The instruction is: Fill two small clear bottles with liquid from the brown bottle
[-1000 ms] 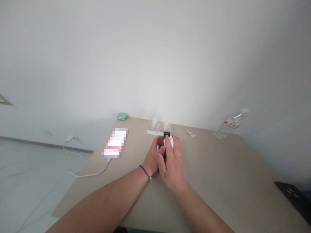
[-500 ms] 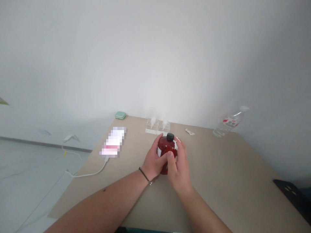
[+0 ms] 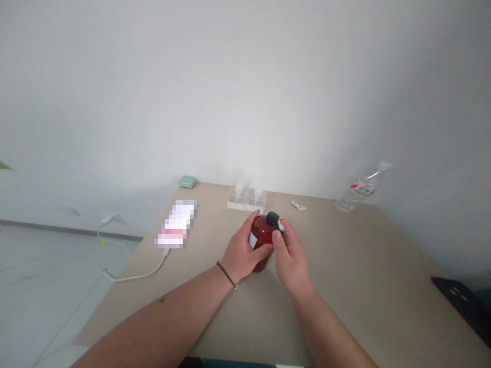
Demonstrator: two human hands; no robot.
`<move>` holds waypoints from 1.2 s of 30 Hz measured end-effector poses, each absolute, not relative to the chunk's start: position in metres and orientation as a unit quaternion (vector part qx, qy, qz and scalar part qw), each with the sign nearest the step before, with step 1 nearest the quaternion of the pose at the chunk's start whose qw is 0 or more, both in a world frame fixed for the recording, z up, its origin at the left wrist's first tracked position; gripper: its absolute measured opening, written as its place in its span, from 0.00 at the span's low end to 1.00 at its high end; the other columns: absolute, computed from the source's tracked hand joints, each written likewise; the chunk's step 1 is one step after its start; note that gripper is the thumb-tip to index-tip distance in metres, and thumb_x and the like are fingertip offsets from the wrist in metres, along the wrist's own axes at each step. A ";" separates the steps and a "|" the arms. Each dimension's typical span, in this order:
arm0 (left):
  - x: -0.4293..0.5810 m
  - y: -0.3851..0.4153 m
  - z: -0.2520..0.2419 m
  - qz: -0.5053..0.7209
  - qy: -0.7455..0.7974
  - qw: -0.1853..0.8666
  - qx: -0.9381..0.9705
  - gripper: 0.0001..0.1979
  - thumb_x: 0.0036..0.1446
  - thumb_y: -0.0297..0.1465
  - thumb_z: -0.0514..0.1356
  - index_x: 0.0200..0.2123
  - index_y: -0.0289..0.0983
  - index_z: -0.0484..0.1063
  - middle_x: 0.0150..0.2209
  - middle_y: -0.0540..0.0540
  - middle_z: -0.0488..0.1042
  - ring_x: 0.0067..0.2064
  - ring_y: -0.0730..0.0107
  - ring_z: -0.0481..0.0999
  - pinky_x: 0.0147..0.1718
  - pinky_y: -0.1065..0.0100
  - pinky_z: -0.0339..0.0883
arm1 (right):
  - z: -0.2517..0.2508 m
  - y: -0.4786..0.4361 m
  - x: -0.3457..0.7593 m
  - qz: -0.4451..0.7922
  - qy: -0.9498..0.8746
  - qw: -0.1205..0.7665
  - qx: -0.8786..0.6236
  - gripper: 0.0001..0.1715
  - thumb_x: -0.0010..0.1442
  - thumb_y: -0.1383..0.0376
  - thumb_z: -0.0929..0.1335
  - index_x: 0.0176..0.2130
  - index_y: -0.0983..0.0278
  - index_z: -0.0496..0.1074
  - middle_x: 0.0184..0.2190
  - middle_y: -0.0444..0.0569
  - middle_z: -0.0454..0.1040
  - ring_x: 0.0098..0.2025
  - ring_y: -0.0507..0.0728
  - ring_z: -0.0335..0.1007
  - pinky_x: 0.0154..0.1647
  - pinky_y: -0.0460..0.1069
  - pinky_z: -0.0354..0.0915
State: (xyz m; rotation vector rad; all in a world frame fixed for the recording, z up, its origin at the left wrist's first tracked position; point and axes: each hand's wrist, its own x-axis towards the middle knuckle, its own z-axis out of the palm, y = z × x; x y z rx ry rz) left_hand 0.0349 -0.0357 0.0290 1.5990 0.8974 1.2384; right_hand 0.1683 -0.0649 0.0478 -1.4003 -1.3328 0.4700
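A dark red-brown bottle [image 3: 263,228] with a black cap [image 3: 272,218] and a white label stands on the table, tilted slightly to the right. My left hand [image 3: 242,251] wraps around its left side, thumb across the front. At the bottle's upper right, my right hand [image 3: 292,258] is closed, pinching a crumpled white tissue-like piece [image 3: 281,225] against the shoulder just below the cap. Part of that piece is hidden by the fingers. Behind the bottle sits a clear plastic holder [image 3: 246,207] with two whitish pointed pieces in it.
A lit phone [image 3: 178,223] with a white cable [image 3: 141,277] lies at left, near a green case [image 3: 187,182]. A crumpled white scrap [image 3: 298,205] lies beyond my right hand. A clear water bottle [image 3: 360,189] stands at right back; a dark object [image 3: 458,301] is at the right edge.
The bottle has tipped a little to the right. My right hand has shifted right, its fingers and the white piece now higher, near the cap; the left hand keeps its hold.
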 end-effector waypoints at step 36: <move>0.035 -0.038 0.026 0.411 0.191 0.630 0.631 0.41 0.48 0.34 0.71 0.60 0.41 0.52 0.60 0.37 0.65 0.61 0.48 0.67 0.60 0.50 0.61 | 0.041 -0.053 0.187 0.396 -0.441 0.652 -0.473 0.29 0.51 0.51 0.75 0.49 0.60 0.73 0.41 0.49 0.80 0.41 0.59 0.77 0.45 0.54 0.72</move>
